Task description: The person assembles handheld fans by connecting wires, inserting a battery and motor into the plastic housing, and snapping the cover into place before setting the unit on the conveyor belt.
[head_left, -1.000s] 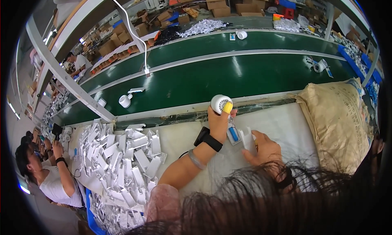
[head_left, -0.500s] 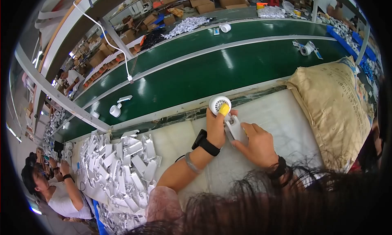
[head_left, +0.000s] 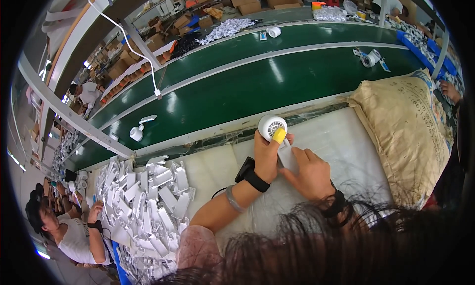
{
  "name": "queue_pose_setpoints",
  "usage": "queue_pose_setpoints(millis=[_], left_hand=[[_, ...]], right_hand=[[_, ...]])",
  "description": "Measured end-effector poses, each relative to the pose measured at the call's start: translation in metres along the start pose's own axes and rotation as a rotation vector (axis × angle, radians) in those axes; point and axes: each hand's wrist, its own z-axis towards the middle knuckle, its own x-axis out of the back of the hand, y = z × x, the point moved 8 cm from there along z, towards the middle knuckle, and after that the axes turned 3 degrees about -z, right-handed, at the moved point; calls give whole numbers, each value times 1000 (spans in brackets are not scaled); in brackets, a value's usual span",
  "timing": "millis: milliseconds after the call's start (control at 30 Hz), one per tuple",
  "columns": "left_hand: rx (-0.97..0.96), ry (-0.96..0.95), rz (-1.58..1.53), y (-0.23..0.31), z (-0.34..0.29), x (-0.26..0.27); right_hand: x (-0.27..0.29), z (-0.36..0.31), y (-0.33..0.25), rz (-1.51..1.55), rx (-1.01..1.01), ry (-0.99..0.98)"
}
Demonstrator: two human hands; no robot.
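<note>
Fan head, white and round, is up over the counter near its far edge, grasped by the fingers of your left hand, one wearing a yellow cover. Your right hand has its fingers clasped on the white handle shell. A second ago that shell stood apart, beside a blue piece; now it reaches the fan head, hiding the blue. Leftward, a co-worker's hand has come down beside the pile of white shells.
</note>
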Motion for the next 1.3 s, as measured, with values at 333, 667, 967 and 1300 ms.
queue_pose_setpoints(millis=[333,667,967,1300], left_hand=[[-69,-239,114,9,2,-16],[-60,-202,-48,38,5,-15],[-119,-281,1,57,1,-25],[141,-488,56,30,-1,-33]], right_hand=[[-2,6,18,152,-89,-75],[-37,-2,23,1124,-495,-608],[-38,-1,13,1332,-482,-548],[-30,3,26,1184,-395,-222]])
